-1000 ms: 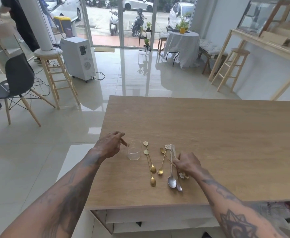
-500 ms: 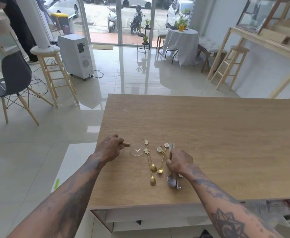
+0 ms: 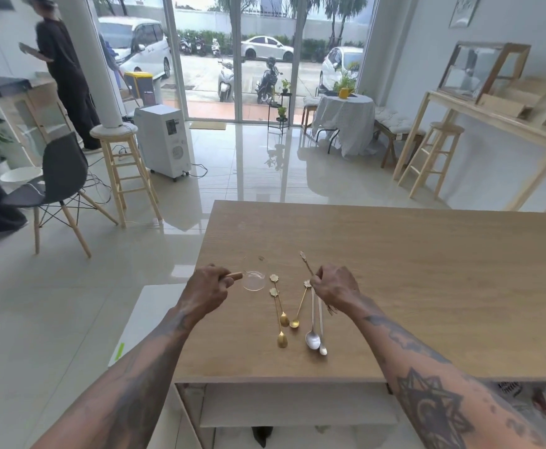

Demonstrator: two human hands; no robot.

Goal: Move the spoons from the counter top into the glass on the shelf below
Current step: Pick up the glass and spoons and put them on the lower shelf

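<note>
My left hand (image 3: 207, 288) is closed around the wooden handle of the glass (image 3: 253, 280), a clear cup held near the left edge of the wooden surface (image 3: 411, 270); whether its base touches the wood cannot be told. My right hand (image 3: 335, 285) is closed on one gold spoon (image 3: 306, 262), whose flower-tipped handle slants up and away from my knuckles, clear of the surface; its bowl is hidden under the hand.

The remaining spoons lie flat between the two hands, bowls toward me. Two gold spoons (image 3: 279, 314) with flower ends lie nearly parallel just right of the glass, one reaching closer to the near edge than the other. A third gold spoon (image 3: 299, 307) slants from its flower end, just beside my right hand, down to a bowl near theirs. Two silver spoons (image 3: 313, 325) lie side by side directly below my right hand, their handle tops hidden under it and their bowls nearest the edge.

Beneath the surface a white shelf (image 3: 297, 408) shows in the open compartment.

Beyond the surface stand a wooden stool (image 3: 121, 176), a dark chair (image 3: 54, 186) and a white appliance (image 3: 165, 144) on the tiled floor; a person in dark clothes (image 3: 66, 76) stands at the far left.
</note>
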